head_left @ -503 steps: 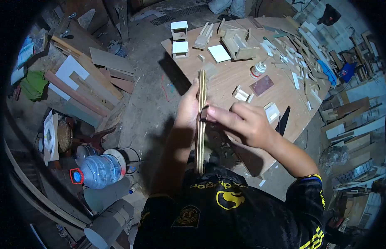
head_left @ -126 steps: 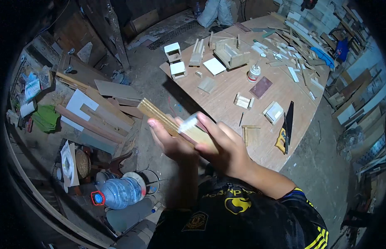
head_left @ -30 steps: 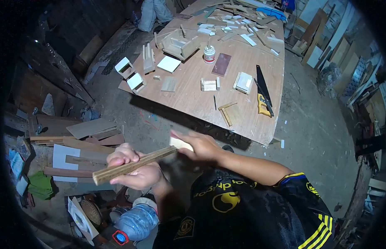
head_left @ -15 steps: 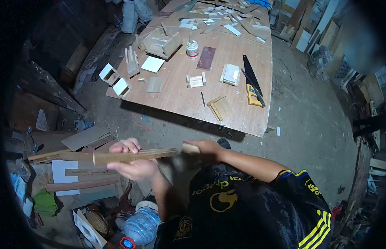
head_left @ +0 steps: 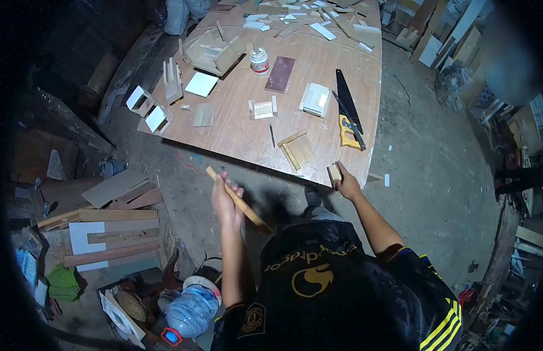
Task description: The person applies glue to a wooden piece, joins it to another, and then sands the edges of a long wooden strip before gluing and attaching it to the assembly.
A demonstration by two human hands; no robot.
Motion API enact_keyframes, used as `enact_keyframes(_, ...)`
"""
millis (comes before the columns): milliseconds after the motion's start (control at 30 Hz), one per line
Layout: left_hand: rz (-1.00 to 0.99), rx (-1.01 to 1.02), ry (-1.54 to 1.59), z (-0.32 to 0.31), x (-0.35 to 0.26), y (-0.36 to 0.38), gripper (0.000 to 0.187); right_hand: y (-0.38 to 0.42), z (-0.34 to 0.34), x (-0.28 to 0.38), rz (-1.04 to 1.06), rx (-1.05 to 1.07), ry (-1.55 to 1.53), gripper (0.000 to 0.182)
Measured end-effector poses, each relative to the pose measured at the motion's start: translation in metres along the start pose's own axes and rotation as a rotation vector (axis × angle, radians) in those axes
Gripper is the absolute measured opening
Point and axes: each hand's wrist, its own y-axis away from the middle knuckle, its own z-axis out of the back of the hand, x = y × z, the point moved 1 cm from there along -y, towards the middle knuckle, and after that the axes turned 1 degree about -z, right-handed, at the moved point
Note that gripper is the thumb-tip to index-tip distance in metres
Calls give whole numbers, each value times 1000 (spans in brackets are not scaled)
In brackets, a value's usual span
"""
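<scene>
My left hand (head_left: 226, 205) is closed round a narrow wooden strip (head_left: 243, 206), held tilted in front of the table, its lower end near my shirt. My right hand (head_left: 347, 186) grips a small pale wooden block (head_left: 334, 173) with a dark side, right at the table's front edge. Just beyond that block lie an L-shaped wooden piece on a thin board (head_left: 297, 151), a pencil (head_left: 272, 136) and a handsaw (head_left: 348, 130) with a yellow handle.
On the table (head_left: 225, 133) stand a wooden box assembly (head_left: 216, 54), a white glue jar (head_left: 259, 61), a dark red rectangle (head_left: 280, 74) and a small stack of pieces (head_left: 315, 99). Offcuts cover its far end. A water bottle (head_left: 192, 310) and boards (head_left: 113, 213) are at lower left.
My right hand has moved away from the strip, forward and right to the table edge, with the block. My left hand has turned the strip from nearly level to slanting.
</scene>
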Motion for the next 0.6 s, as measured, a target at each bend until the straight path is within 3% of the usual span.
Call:
enact_keyframes(167,26,156,-188,-46,47,3,28,-15,19,-19,58,11,31,77)
enact_keyframes(267,4,220,-193,-78,70,5,18,-5,43,-5,15,-74,252,68)
enact_keyframes(333,-62,235,-158,-99,84,8,16,0,59,10,364,-436,310,58)
enact_keyframes(367,-66,224,-157,-106,91,9,16,3,68,30,381,-384,174,48)
enact_keyframes(400,-68,250,-95,-113,99,10,16,-13,52,18,512,-254,14,44)
enact_keyframes(433,-64,275,-36,-121,106,14,16,-5,67,55,505,126,-240,35)
enact_keyframes(467,-74,256,-39,-130,114,18,20,-9,41,48,665,269,-258,32)
enact_keyframes(500,-80,249,-2,-133,121,21,20,9,81,107,569,612,-457,35)
enact_keyframes(567,-102,187,54,-139,122,22,22,8,57,126,388,967,-451,30)
enact_keyframes(600,-111,128,69,-136,115,22,23,11,50,135,395,969,-447,30)
